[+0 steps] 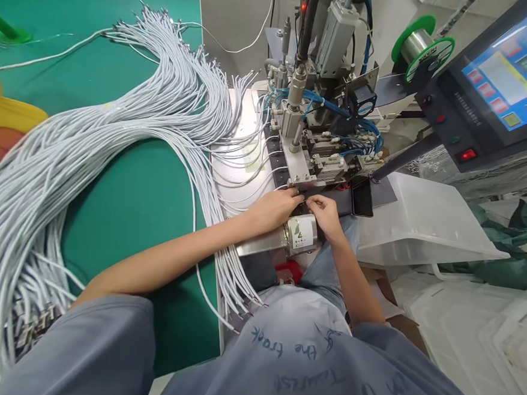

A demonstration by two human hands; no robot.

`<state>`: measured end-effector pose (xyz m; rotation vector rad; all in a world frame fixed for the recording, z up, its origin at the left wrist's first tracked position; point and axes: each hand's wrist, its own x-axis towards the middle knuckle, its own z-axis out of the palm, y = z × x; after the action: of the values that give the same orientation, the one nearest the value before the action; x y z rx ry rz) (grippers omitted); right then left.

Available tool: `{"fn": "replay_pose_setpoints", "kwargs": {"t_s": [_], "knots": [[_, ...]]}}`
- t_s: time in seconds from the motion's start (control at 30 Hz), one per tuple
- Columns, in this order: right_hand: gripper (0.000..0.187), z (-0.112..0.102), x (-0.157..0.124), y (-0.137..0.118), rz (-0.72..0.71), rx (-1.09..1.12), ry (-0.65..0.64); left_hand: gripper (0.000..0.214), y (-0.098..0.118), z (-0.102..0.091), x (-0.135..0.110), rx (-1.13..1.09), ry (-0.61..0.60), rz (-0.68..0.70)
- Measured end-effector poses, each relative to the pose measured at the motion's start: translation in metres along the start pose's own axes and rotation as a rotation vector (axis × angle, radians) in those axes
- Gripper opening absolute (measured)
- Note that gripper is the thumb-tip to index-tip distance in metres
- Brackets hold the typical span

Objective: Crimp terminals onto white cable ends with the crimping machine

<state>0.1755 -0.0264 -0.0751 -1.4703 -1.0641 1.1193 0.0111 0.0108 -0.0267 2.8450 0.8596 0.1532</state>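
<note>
My left hand (275, 208) reaches across to the front of a small metal machine (314, 147), fingers pinched on the end of a thin white cable (246, 191) at the machine's black fixture. My right hand (326, 214) is right beside it, fingers curled in a pinch at the same spot; what it grips is too small to make out. Several white cables lie in slots along the fixture. A silver cylinder with a white label (301, 233) sits just below both hands.
A big bundle of white cables (90, 155) fans across the green mat (127, 206) to the left. A touchscreen panel (511, 76) stands at the upper right, a green wire spool (421, 46) behind the machine, a white plastic tray (424, 224) to the right.
</note>
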Motion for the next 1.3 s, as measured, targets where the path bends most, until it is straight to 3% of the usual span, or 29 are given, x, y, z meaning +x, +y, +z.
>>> {"fn": "replay_pose_setpoints", "kwargs": {"t_s": [0.23, 0.5, 0.77, 0.9, 1.03, 1.2, 1.3], "knots": [[0.018, -0.005, 0.005, -0.001, 0.021, -0.022, -0.069, 0.029, -0.003, 0.002, -0.001, 0.027, -0.015, 0.069], [0.020, -0.005, 0.008, -0.003, 0.158, 0.041, -0.118, 0.029, -0.003, -0.004, -0.002, 0.109, -0.062, 0.100], [0.026, -0.003, 0.009, -0.004, 0.116, 0.029, -0.049, 0.024, -0.001, -0.004, -0.004, 0.104, -0.057, 0.084], [0.028, -0.002, 0.009, -0.005, 0.112, -0.023, -0.136, 0.026, 0.003, -0.008, -0.006, 0.149, -0.048, 0.065], [0.033, 0.000, 0.011, 0.000, 0.068, -0.073, -0.200, 0.020, 0.007, -0.019, -0.008, 0.177, -0.114, -0.031], [0.028, -0.004, 0.011, 0.003, -0.019, -0.137, -0.074, 0.022, 0.007, -0.025, -0.010, 0.126, -0.124, -0.078], [0.025, -0.006, -0.016, -0.006, -0.168, -0.207, 0.217, 0.022, 0.005, -0.027, -0.010, 0.113, -0.127, -0.133]]}}
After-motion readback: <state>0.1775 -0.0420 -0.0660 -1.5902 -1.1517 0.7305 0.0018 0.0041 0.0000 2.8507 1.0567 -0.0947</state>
